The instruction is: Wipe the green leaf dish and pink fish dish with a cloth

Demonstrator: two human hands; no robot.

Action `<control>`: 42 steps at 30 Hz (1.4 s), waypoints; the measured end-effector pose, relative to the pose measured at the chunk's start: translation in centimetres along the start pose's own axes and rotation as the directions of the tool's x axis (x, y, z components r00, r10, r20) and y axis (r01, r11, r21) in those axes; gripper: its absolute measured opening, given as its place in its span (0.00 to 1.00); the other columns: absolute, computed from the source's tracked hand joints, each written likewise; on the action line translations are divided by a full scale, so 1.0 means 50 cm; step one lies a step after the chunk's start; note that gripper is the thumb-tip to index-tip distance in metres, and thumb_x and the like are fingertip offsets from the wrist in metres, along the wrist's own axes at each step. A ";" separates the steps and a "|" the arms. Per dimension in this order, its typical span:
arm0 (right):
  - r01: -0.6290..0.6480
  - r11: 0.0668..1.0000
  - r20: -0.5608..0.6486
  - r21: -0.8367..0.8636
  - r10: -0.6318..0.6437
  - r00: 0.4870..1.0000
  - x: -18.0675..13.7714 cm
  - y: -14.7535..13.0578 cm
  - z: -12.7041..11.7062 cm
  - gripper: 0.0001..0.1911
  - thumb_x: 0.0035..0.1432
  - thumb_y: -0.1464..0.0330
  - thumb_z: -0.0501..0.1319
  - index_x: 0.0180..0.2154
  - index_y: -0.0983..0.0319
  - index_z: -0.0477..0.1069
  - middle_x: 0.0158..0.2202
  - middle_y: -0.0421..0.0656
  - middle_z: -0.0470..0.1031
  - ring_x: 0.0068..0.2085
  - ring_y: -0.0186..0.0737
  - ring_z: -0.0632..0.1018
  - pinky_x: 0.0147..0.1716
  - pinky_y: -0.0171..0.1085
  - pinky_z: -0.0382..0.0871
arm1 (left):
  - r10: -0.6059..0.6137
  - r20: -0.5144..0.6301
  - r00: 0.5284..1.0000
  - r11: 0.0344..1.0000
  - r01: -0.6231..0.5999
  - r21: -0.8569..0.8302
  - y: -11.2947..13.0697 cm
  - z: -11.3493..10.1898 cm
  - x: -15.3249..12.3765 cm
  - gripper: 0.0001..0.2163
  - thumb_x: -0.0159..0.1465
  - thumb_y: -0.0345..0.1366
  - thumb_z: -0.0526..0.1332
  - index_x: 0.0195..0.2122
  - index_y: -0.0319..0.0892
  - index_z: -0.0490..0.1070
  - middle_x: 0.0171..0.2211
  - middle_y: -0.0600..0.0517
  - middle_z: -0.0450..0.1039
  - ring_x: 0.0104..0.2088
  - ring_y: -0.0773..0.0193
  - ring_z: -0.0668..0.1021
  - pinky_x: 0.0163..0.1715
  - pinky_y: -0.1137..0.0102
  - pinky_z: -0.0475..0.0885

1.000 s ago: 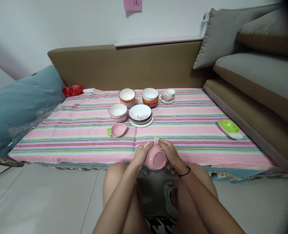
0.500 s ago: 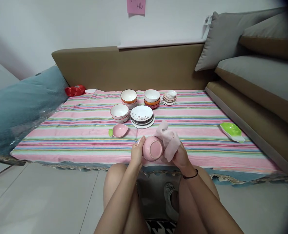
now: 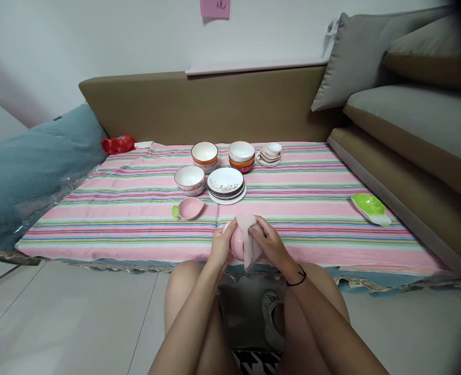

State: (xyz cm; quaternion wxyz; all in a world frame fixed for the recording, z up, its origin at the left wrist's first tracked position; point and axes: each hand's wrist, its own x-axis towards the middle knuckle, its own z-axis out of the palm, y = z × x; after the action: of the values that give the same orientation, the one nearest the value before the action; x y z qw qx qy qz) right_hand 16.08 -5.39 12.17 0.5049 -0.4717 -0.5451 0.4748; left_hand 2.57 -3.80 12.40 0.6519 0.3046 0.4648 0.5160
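Above the front edge of the striped cloth, my left hand grips a small pink bowl by its left side. A pale pink wiping cloth drapes over the bowl and hides most of its right part. My right hand is closed on this cloth and presses it against the bowl. Just beyond, a pink strawberry-shaped dish with a green end lies to the left, near a stack of plates.
Several stacked bowls and small dishes stand on the striped cloth. To the right lies a green leaf-shaped dish. Grey cushions rise at the right; a red package sits at the back left.
My right hand has brought the cloth leftward onto the pink bowl, covering its base. My left hand keeps its hold on the bowl.
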 end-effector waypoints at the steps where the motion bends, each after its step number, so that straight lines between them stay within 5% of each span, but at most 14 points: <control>1: -0.013 1.000 -0.034 0.013 0.014 0.999 0.000 0.003 0.002 0.15 0.57 0.57 0.57 0.41 0.59 0.70 0.38 0.39 0.73 0.39 0.38 0.71 0.39 0.34 0.63 | -0.002 0.006 1.000 1.000 0.002 0.009 -0.001 0.000 -0.001 0.16 0.48 0.47 0.68 0.25 0.36 0.74 0.24 0.52 0.74 0.25 0.68 0.71 0.30 0.73 0.65; 6: -0.094 0.967 -0.191 0.239 0.141 0.971 0.004 0.018 0.005 0.17 0.56 0.54 0.58 0.26 0.60 0.66 0.25 0.36 0.68 0.28 0.34 0.66 0.30 0.33 0.60 | 0.002 0.036 0.999 1.000 -0.003 0.011 -0.003 0.003 -0.008 0.16 0.48 0.45 0.69 0.22 0.36 0.71 0.20 0.54 0.70 0.22 0.71 0.68 0.26 0.74 0.63; 11: -0.134 0.898 -0.182 0.419 0.228 0.957 0.004 0.019 0.013 0.16 0.53 0.53 0.60 0.32 0.60 0.71 0.30 0.37 0.74 0.32 0.36 0.71 0.32 0.34 0.64 | -0.009 -0.042 0.999 0.985 0.002 -0.172 -0.005 0.003 0.002 0.16 0.49 0.45 0.69 0.27 0.36 0.74 0.25 0.52 0.73 0.26 0.68 0.72 0.32 0.72 0.67; 16: -0.072 0.965 -0.206 0.254 0.127 0.970 -0.001 0.006 0.020 0.20 0.55 0.55 0.58 0.46 0.58 0.72 0.51 0.42 0.72 0.53 0.41 0.70 0.53 0.38 0.62 | -0.012 -0.087 0.996 0.970 -0.010 -0.244 -0.011 -0.008 0.019 0.18 0.51 0.45 0.67 0.36 0.35 0.75 0.31 0.49 0.75 0.32 0.64 0.74 0.38 0.70 0.68; 22: 0.113 0.993 -0.092 0.030 -0.110 0.990 0.003 -0.001 0.001 0.13 0.58 0.61 0.54 0.36 0.59 0.74 0.46 0.44 0.73 0.50 0.42 0.71 0.52 0.39 0.63 | 0.008 -0.058 0.998 0.995 -0.013 -0.096 0.001 -0.007 0.001 0.16 0.50 0.46 0.68 0.29 0.36 0.74 0.26 0.51 0.73 0.27 0.68 0.71 0.32 0.72 0.66; 27: 0.280 0.956 0.039 -0.088 -0.278 0.960 0.006 -0.004 -0.007 0.08 0.58 0.66 0.56 0.38 0.59 0.72 0.43 0.43 0.71 0.47 0.40 0.71 0.50 0.38 0.63 | -0.008 0.006 1.000 0.991 0.007 0.132 -0.008 -0.003 -0.004 0.18 0.49 0.49 0.67 0.24 0.36 0.72 0.21 0.53 0.68 0.23 0.69 0.67 0.27 0.72 0.62; 38: 0.298 0.890 0.218 -0.346 -0.232 0.948 0.004 0.001 -0.004 0.14 0.51 0.61 0.64 0.40 0.58 0.71 0.37 0.42 0.70 0.39 0.41 0.70 0.39 0.37 0.64 | 0.039 -0.025 0.999 0.952 -0.029 0.305 -0.019 -0.007 -0.004 0.26 0.52 0.61 0.57 0.15 0.41 0.60 0.15 0.56 0.57 0.20 0.69 0.59 0.22 0.72 0.54; 42: 0.238 0.928 0.213 -0.287 -0.180 0.960 0.007 0.007 -0.009 0.14 0.60 0.60 0.52 0.32 0.58 0.72 0.32 0.42 0.70 0.36 0.41 0.70 0.38 0.39 0.63 | 0.023 -0.070 0.997 0.964 -0.003 0.264 -0.021 -0.008 -0.003 0.24 0.52 0.59 0.60 0.16 0.42 0.63 0.15 0.55 0.60 0.20 0.67 0.62 0.25 0.71 0.57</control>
State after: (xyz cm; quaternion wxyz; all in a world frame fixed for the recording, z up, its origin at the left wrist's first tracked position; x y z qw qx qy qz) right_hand 16.50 -5.00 11.88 0.4203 -0.4386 -0.7040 0.3679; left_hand 2.60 -4.27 11.36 0.5848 0.3728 0.5507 0.4644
